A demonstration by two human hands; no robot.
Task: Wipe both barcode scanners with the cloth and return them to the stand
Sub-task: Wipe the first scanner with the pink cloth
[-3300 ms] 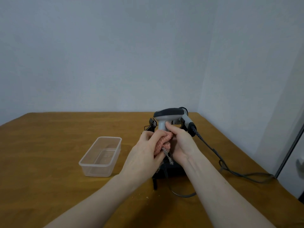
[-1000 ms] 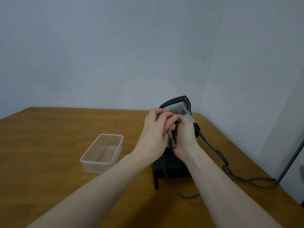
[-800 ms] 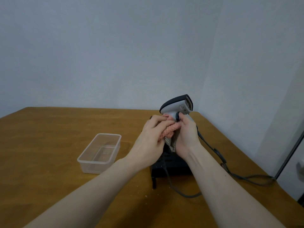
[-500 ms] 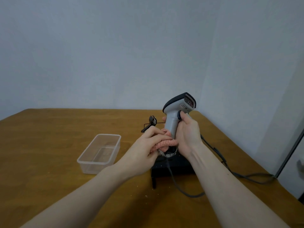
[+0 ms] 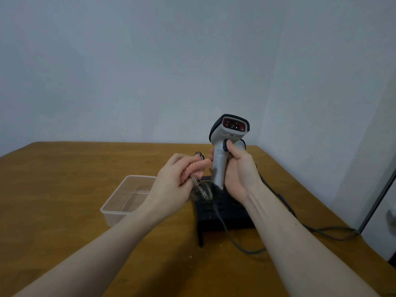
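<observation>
- Your right hand (image 5: pixel 240 170) is gripping the handle of the barcode scanner (image 5: pixel 227 144), fingers wrapped around it and one fingertip resting at the trigger.
- You are holding the scanner upright above the stand (image 5: pixel 222 209), with its red scan window turned toward you.
- Your left hand (image 5: pixel 173 181) is closed around the cloth (image 5: pixel 196 168), a bunched pink cloth with a grey patterned end hanging below the fist.
- The cloth is sitting at 9 o'clock of the scanner handle, just beside it; whether it is touching the handle cannot be told.
- The black stand is resting on the counter (image 5: pixel 64 189), directly below both hands.
- The grey cable (image 5: pixel 233 239) is running from the base of the scanner handle down over the stand onto the counter, looping toward 3 o'clock.
- A second light-coloured item, possibly the other scanner, is showing only as a small edge behind your right hand; its seating cannot be told.
- A clear plastic container (image 5: pixel 128 198) is standing on the counter at 9 o'clock of the stand, near it but apart.
</observation>
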